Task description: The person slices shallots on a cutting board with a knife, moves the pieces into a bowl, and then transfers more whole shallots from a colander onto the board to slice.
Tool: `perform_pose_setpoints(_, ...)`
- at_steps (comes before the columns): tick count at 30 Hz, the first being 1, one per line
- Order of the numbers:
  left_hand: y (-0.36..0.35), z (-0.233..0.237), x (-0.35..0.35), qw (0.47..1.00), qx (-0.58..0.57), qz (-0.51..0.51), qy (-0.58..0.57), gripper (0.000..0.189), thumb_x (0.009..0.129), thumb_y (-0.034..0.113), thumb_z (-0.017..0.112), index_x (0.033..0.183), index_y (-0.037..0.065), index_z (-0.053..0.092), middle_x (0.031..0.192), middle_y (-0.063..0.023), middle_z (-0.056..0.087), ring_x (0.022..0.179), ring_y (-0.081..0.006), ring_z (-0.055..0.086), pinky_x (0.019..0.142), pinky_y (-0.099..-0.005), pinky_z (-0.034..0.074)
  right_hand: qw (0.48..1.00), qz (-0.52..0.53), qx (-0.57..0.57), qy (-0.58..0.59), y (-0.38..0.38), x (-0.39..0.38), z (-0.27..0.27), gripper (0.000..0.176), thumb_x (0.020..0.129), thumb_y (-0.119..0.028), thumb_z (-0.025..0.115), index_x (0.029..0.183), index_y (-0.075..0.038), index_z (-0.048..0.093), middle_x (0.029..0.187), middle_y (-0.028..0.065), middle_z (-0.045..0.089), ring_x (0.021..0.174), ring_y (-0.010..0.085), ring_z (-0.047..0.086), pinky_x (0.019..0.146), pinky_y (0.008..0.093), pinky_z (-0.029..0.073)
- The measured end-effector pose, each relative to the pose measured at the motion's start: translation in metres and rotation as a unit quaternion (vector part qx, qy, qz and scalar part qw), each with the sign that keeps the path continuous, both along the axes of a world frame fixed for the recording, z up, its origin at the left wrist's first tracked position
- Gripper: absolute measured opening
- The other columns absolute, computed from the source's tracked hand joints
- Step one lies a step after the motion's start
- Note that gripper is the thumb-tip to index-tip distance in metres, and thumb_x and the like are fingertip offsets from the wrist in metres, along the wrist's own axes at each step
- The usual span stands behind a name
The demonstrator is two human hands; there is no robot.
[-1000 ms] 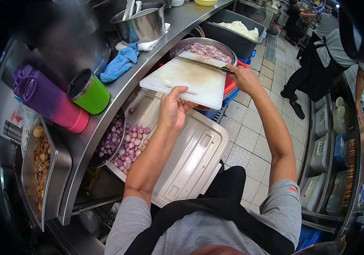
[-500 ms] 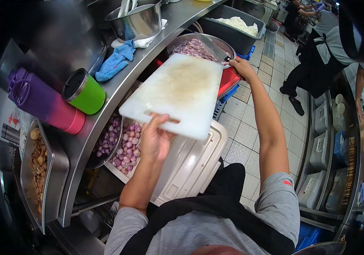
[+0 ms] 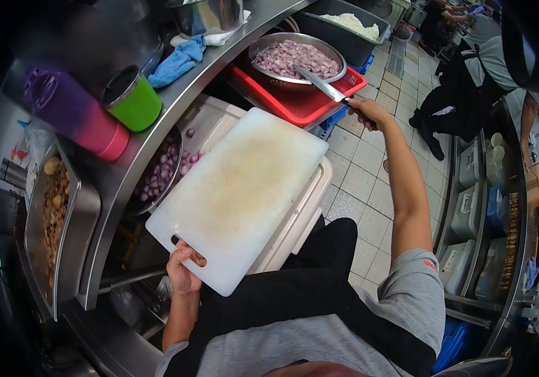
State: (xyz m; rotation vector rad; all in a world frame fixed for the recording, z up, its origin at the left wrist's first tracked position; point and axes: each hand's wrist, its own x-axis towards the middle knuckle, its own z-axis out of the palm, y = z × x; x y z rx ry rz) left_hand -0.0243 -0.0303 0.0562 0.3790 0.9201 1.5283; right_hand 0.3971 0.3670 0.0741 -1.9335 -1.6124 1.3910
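My left hand (image 3: 184,267) grips a white cutting board (image 3: 244,176) through its handle slot, with a thumb over the edge. The board's upper face is bare and stained brownish in the middle. In my right hand (image 3: 372,115) is a kitchen knife (image 3: 321,84), held by its black handle, its blade pointing up and left. The blade tip lies over the rim area of a steel bowl (image 3: 252,51) full of chopped shallots (image 3: 294,58). Below the board, partly covered, are whole purple shallots (image 3: 156,173) and a cream plastic lid (image 3: 310,217).
The bowl stands on a red basket (image 3: 294,116). A grey tub (image 3: 376,39) of white food sits behind. On the steel counter are a blue cloth (image 3: 178,61), a green tumbler (image 3: 140,103), a purple-pink bottle (image 3: 87,119) and a food pan (image 3: 77,220). Another person (image 3: 470,88) stands at right.
The board has come down and toward me, away from the bowl, uncovering the chopped shallots and red basket. My right hand with the knife has shifted slightly right and down.
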Motion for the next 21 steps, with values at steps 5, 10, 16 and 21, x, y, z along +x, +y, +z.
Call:
perform_pose_setpoints(5, -0.032, -0.030, -0.016, 0.999, -0.034, -0.002, -0.015, 0.043, 0.076, 0.017, 0.058, 0.114, -0.003, 0.056, 0.078, -0.0029, 0.060, 0.061, -0.0108, 0.054, 0.055, -0.0223, 0.042, 1.000, 0.002, -0.008, -0.011, -0.056, 0.031, 0.018, 0.044, 0.094, -0.053, 0.052, 0.093, -0.011, 0.066, 0.057, -0.0039, 0.045, 0.040, 0.0061, 0.036, 0.037, 0.0251, 0.028)
perform_pose_setpoints(10, -0.050, -0.066, -0.031, 0.998, -0.038, -0.057, -0.001, 0.040, 0.081, 0.015, 0.058, 0.117, -0.002, 0.054, 0.085, -0.0025, 0.060, 0.065, -0.0098, 0.056, 0.055, -0.0213, 0.044, 0.998, 0.003, 0.045, -0.053, -0.120, 0.058, 0.029, 0.042, 0.094, -0.050, 0.054, 0.092, -0.009, 0.066, 0.057, -0.0036, 0.046, 0.038, 0.0058, 0.037, 0.036, 0.0243, 0.027)
perform_pose_setpoints(16, -0.057, -0.063, 0.000, 0.996, -0.081, -0.031, -0.021, 0.026, 0.090, 0.019, 0.061, 0.109, 0.001, 0.058, 0.087, -0.0048, 0.061, 0.065, -0.0113, 0.057, 0.056, -0.0226, 0.045, 0.969, 0.003, 0.100, 0.227, -0.224, 0.022, -0.007, 0.021, 0.095, -0.029, 0.061, 0.098, -0.009, 0.058, 0.065, -0.0009, 0.053, 0.045, 0.0073, 0.045, 0.041, 0.0220, 0.035)
perform_pose_setpoints(21, -0.062, -0.081, 0.018, 0.986, -0.121, 0.090, 0.066, 0.021, 0.095, 0.026, 0.062, 0.093, 0.006, 0.056, 0.075, -0.0017, 0.056, 0.056, -0.0085, 0.050, 0.051, -0.0218, 0.039, 0.940, -0.013, 0.091, 0.329, -0.295, -0.055, -0.058, 0.017, 0.089, -0.013, 0.063, 0.100, -0.007, 0.052, 0.063, 0.0011, 0.051, 0.043, 0.0087, 0.045, 0.039, 0.0231, 0.035)
